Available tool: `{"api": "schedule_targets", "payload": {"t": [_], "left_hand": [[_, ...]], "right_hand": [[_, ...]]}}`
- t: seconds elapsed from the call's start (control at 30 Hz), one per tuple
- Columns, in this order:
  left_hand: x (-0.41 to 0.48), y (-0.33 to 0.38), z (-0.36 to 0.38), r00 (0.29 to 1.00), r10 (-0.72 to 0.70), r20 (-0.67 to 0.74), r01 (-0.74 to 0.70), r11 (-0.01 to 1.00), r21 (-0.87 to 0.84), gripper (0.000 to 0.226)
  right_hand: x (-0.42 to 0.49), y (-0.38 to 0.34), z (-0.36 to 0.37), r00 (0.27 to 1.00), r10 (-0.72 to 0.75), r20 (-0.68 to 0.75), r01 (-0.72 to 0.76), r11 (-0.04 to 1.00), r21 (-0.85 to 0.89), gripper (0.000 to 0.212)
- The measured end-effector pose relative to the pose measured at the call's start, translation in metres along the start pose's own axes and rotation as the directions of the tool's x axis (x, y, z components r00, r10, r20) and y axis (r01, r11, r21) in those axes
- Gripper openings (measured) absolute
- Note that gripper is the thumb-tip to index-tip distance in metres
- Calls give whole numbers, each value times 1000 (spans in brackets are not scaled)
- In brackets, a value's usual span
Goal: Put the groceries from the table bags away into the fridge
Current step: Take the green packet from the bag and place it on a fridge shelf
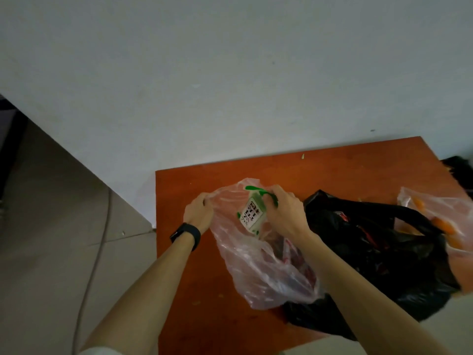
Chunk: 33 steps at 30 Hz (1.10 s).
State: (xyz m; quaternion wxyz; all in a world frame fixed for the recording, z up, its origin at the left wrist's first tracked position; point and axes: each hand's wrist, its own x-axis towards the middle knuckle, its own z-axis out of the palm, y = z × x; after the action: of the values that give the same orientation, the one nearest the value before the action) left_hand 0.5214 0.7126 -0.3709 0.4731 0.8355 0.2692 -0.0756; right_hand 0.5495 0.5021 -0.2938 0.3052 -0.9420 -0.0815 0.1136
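Observation:
A clear pinkish plastic bag (258, 272) lies on the orange-brown table (184, 298). My left hand (198, 213), with a black wristband, grips the bag's left rim and holds it apart. My right hand (285, 213) is closed on a white-and-green packet (252, 213) with black lettering at the bag's mouth. Dark red packets show through the bag lower down. A black plastic bag (371, 252) sits right beside it, with red items inside. The fridge is out of sight.
A second clear bag (440, 219) holding orange carrots lies at the table's right edge. A pale wall runs behind the table. Grey floor tiles and a thin cable (94, 260) lie to the left. Something dark sits at far right (460, 170).

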Motion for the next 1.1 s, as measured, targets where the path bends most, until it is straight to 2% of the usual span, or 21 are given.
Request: {"api": "schedule_targets", "payload": {"t": [0.07,0.17,0.27,0.33,0.43,0.5,0.63,0.77,0.87,0.97,1.03,1.1], "left_hand": [[-4,6,-9,992,12,-127,1,995,97,28],[-10,10,-23,954,113,-278,-24,951,307,21],[-15,7,-27,928,203,-311,-75,923,377,19],[-16,-1,-24,939,217,-266,-87,900,427,18],[-18,-14,-15,977,147,-154,-55,872,487,24],[-20,-19,-11,988,88,-130,-15,876,482,27],[-19,-19,-12,982,76,-171,9,892,451,27],[-18,-5,-17,994,40,-105,23,844,535,45],[-25,20,-20,994,75,-84,-25,873,486,55],[-38,59,-17,967,233,-103,-180,911,371,57],[-49,93,-5,947,304,-102,-277,936,217,54],[-65,128,14,955,296,-29,-294,954,50,56]], "right_hand": [[0,-3,-3,999,-17,46,14,998,69,16],[2,-4,1,986,-22,163,13,998,59,17],[-2,-4,14,960,-17,280,-17,993,120,16],[-10,-6,24,956,-12,293,-56,974,222,15],[-22,-13,29,972,-34,234,-54,932,359,26],[-28,-18,27,986,-12,169,-61,905,421,22],[-29,-13,14,995,96,22,-91,805,586,21],[-31,-3,-7,971,237,-29,-136,648,750,18],[-39,3,-29,949,312,-42,-131,515,847,16],[-52,16,-57,927,360,-108,-65,435,898,18],[-65,28,-78,909,390,-149,-11,378,926,19],[-82,40,-101,893,403,-200,56,341,938,21]]}}
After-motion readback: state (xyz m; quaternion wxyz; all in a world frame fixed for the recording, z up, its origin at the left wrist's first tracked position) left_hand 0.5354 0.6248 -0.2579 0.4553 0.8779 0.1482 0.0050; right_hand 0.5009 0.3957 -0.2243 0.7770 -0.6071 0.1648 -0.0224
